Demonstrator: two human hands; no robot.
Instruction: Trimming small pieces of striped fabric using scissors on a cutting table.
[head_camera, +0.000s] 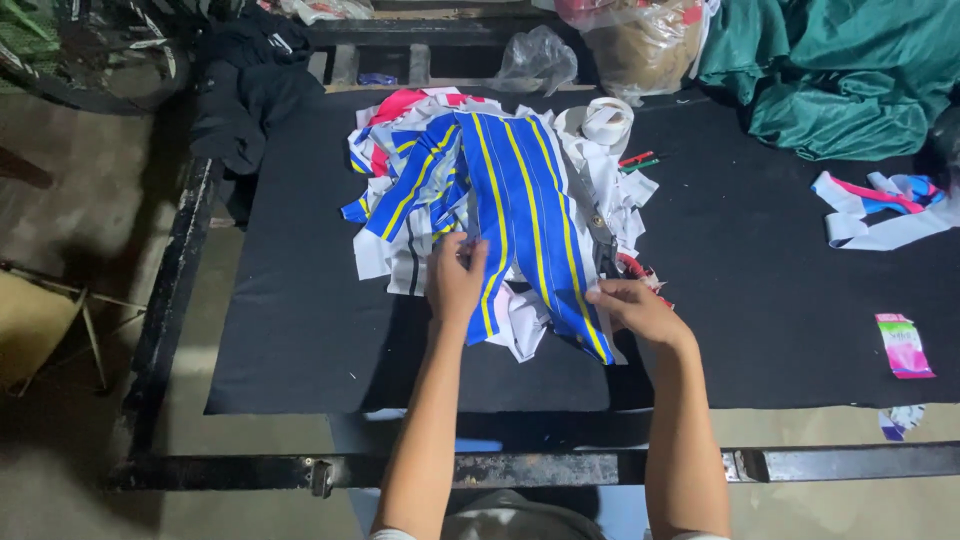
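Observation:
A heap of cut fabric pieces lies on a black table (300, 330). On top is a long blue piece with yellow and white stripes (525, 210). My left hand (455, 280) pinches its near left edge. At the near right corner of the same piece, my right hand (630, 305) presses down with fingers closed on the cloth. Scissors with red handles (607, 248) lie just beyond my right hand, partly under the scraps. White, red and blue scraps (400, 160) spread beneath the striped piece.
A roll of white tape (607, 120) and red and green markers (637, 160) sit behind the heap. Green cloth (850, 80) is piled at the back right, striped scraps (880, 210) at the right, a small pink packet (905, 345) near the edge. Dark garments (245, 90) hang at back left.

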